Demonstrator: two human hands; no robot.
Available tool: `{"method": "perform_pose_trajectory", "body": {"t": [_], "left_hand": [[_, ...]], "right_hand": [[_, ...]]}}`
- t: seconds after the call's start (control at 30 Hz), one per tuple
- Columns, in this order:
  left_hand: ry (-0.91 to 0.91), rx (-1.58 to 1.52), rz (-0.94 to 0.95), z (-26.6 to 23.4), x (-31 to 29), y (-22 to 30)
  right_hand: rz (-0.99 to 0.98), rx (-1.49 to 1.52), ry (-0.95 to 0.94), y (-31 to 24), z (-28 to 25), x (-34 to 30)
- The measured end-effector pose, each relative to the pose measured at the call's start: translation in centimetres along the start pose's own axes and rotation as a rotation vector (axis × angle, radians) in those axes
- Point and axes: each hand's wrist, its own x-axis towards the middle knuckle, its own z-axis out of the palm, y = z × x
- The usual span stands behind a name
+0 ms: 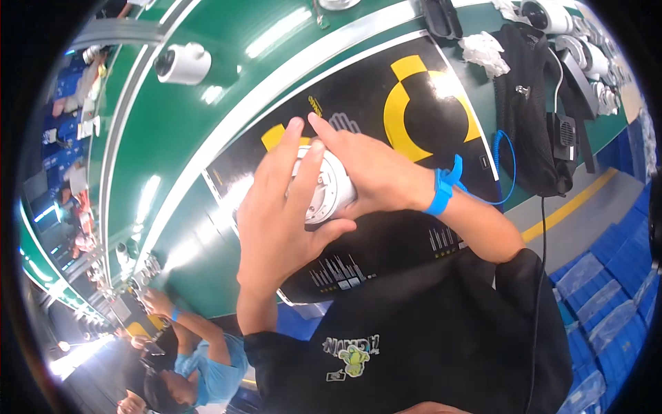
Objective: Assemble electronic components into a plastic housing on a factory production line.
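A white round camera housing (334, 189) is between my two hands above the black mat (386, 234). Its round end, with a rim and small screw holes, faces up toward me. My left hand (276, 200) lies across the left part of that end, fingers stretched over it and thumb bent along its near edge. From the right, my right hand (376, 169) wraps the housing's side, its index finger pointing away past the far rim. Both hands grip the housing, and their fingers hide much of it. A blue wrist strap (441, 192) circles my right wrist.
Beyond the mat, a white camera (185, 63) lies on the green conveyor. To the right are crumpled white cloth (485, 54), a black bag (520, 117) and several white cameras (552, 15). The strap's coiled blue cord (509, 155) runs there. A co-worker in blue (215, 366) works at left.
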Motion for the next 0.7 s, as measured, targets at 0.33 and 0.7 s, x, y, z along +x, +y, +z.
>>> {"method": "perform_pose_trajectory", "body": {"t": [0.33, 0.7], "left_hand": [[0.356, -0.225, 0.003, 4.6, 0.8, -1.7], [0.278, -0.269, 0.076, 4.2, 3.2, -3.4]], "right_hand": [[-0.115, 0.016, 0.274, 1.7, -0.9, -1.0], [0.05, -0.227, 0.555, 0.2, 0.5, -1.2]]}}
